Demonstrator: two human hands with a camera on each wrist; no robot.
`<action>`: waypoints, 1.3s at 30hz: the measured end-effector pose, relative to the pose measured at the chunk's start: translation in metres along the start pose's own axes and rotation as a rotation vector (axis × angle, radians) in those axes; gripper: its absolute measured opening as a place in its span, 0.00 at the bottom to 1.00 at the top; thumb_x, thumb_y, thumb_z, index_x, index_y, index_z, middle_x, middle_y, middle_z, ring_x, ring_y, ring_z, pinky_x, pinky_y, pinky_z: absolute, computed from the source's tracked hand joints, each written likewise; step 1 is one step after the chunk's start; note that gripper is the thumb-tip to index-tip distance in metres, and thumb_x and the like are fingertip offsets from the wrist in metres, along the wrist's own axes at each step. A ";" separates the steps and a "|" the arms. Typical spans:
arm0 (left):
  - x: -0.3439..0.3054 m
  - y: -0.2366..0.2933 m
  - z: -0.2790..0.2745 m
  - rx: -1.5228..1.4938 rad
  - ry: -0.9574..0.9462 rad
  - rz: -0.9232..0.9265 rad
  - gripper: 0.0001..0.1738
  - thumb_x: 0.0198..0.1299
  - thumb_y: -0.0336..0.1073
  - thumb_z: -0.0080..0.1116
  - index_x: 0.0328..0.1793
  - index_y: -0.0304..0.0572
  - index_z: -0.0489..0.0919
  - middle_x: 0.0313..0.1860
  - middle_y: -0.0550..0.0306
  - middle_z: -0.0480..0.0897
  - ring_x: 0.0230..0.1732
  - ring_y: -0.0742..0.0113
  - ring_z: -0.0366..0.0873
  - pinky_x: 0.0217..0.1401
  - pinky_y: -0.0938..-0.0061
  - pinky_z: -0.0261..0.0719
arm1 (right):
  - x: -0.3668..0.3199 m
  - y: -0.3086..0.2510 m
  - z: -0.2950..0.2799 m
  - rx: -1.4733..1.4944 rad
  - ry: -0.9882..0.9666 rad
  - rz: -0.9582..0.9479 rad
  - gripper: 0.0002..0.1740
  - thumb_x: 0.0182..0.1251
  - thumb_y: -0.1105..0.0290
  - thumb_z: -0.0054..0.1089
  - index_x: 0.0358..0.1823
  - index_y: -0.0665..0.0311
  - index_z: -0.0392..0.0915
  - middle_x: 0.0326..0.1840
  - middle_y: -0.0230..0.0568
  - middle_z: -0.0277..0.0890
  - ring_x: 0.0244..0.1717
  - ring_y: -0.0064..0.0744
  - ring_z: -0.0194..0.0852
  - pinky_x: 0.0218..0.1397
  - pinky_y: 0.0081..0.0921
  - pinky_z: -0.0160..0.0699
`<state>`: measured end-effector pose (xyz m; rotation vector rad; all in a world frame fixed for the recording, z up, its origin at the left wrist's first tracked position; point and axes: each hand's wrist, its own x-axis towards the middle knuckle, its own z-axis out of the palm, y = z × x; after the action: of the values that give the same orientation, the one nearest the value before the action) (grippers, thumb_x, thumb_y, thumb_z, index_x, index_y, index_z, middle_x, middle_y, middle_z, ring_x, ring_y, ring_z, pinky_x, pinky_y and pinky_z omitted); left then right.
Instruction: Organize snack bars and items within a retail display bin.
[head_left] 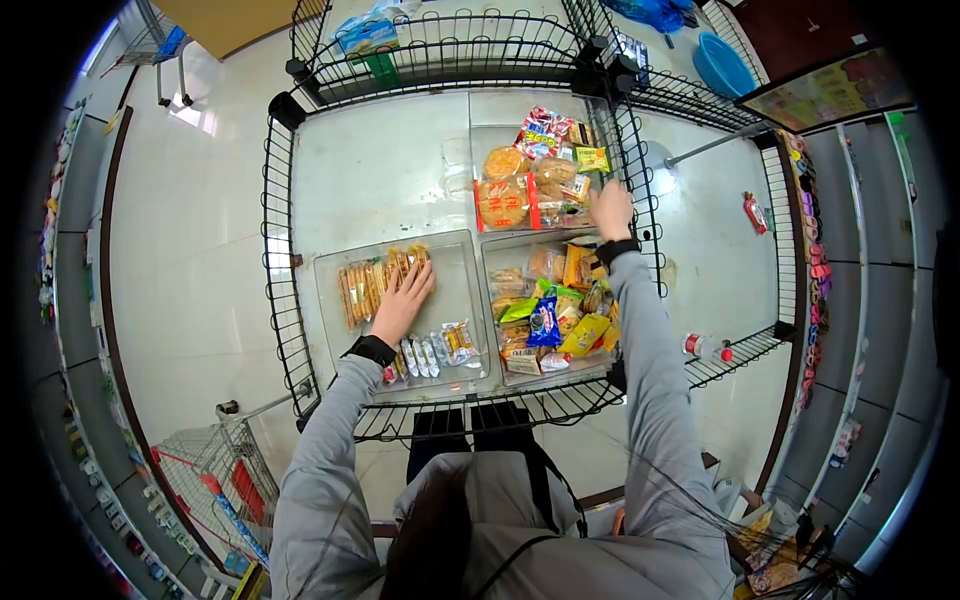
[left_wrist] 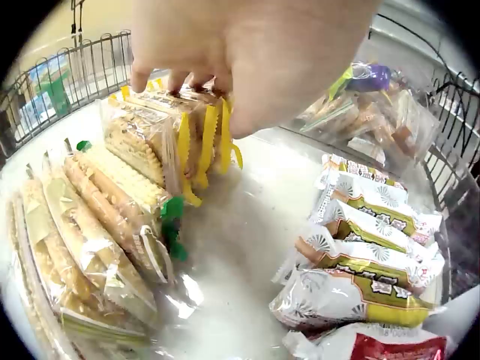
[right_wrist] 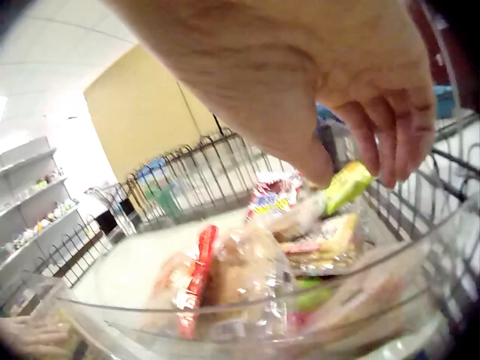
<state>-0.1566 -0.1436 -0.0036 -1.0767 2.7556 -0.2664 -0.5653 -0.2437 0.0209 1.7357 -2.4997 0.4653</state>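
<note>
In the head view, the left hand (head_left: 404, 300) rests on the right end of a row of upright wrapped biscuits (head_left: 365, 287) in the left clear tray (head_left: 457, 262). The left wrist view shows its fingertips on packs with yellow edges (left_wrist: 199, 135); white-and-green packets (left_wrist: 375, 217) lie in a separate row. Over the right edge of the back clear tray (head_left: 490, 108) is the right hand (head_left: 612, 212), its fingers bent downward beside a yellow-green packet (right_wrist: 348, 185); whether they touch it cannot be told. Round biscuit packs (head_left: 502, 203) lie in that tray.
A front-right tray (head_left: 495, 372) holds mixed snack packets (head_left: 545, 322). Black wire railings (head_left: 280, 240) surround the white surface (head_left: 380, 170). Beyond the right divider lie a red packet (head_left: 755, 213) and a bottle (head_left: 706, 347). A blue basin (head_left: 724, 66) stands at the back right.
</note>
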 end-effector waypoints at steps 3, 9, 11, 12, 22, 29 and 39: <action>0.001 0.005 0.003 -0.022 -0.018 -0.045 0.33 0.56 0.36 0.45 0.70 0.46 0.57 0.74 0.59 0.53 0.72 0.61 0.51 0.71 0.56 0.52 | 0.027 0.018 0.041 0.087 -0.467 0.224 0.25 0.50 0.55 0.57 0.38 0.73 0.78 0.44 0.61 0.76 0.48 0.54 0.76 0.48 0.42 0.74; -0.001 0.006 -0.002 -0.071 -0.063 -0.072 0.36 0.53 0.32 0.46 0.72 0.48 0.54 0.75 0.58 0.50 0.74 0.61 0.47 0.71 0.52 0.49 | 0.043 0.034 0.082 0.741 -0.624 0.531 0.27 0.47 0.59 0.64 0.38 0.80 0.75 0.41 0.57 0.78 0.41 0.40 0.80 0.36 0.34 0.78; 0.001 0.005 -0.002 -0.055 -0.067 -0.071 0.37 0.53 0.32 0.47 0.72 0.48 0.54 0.75 0.59 0.50 0.74 0.61 0.47 0.71 0.51 0.49 | 0.039 0.014 0.039 0.939 -0.627 0.593 0.19 0.51 0.63 0.66 0.35 0.73 0.74 0.30 0.41 0.73 0.31 0.37 0.77 0.28 0.35 0.78; 0.001 0.005 -0.002 -0.050 -0.071 -0.072 0.37 0.53 0.32 0.47 0.72 0.49 0.53 0.75 0.59 0.49 0.74 0.61 0.47 0.71 0.51 0.48 | 0.046 0.037 0.065 0.937 -0.623 0.532 0.29 0.44 0.59 0.67 0.36 0.84 0.75 0.33 0.55 0.79 0.32 0.35 0.81 0.28 0.32 0.76; -0.001 0.007 0.006 -0.064 -0.039 -0.084 0.36 0.55 0.33 0.46 0.73 0.49 0.53 0.75 0.59 0.50 0.74 0.61 0.48 0.71 0.50 0.48 | -0.026 -0.030 -0.154 0.654 -0.063 0.028 0.17 0.61 0.66 0.56 0.47 0.70 0.70 0.31 0.49 0.77 0.30 0.38 0.77 0.33 0.32 0.74; -0.003 0.001 -0.002 -0.108 -0.030 -0.052 0.36 0.53 0.32 0.47 0.72 0.45 0.55 0.75 0.58 0.51 0.75 0.62 0.47 0.71 0.51 0.47 | -0.146 -0.173 -0.104 0.512 -0.614 -0.387 0.13 0.53 0.66 0.58 0.34 0.70 0.75 0.29 0.55 0.76 0.35 0.51 0.78 0.36 0.38 0.77; -0.003 0.000 0.012 -0.093 0.036 -0.047 0.32 0.53 0.34 0.47 0.68 0.42 0.61 0.73 0.58 0.55 0.74 0.62 0.48 0.72 0.49 0.45 | -0.167 -0.226 0.068 0.102 -0.434 -0.283 0.05 0.58 0.72 0.50 0.32 0.63 0.75 0.28 0.45 0.78 0.32 0.44 0.80 0.34 0.36 0.79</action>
<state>-0.1516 -0.1421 -0.0152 -1.1711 2.8018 -0.1671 -0.2875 -0.1842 -0.0329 2.4087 -2.4527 0.2143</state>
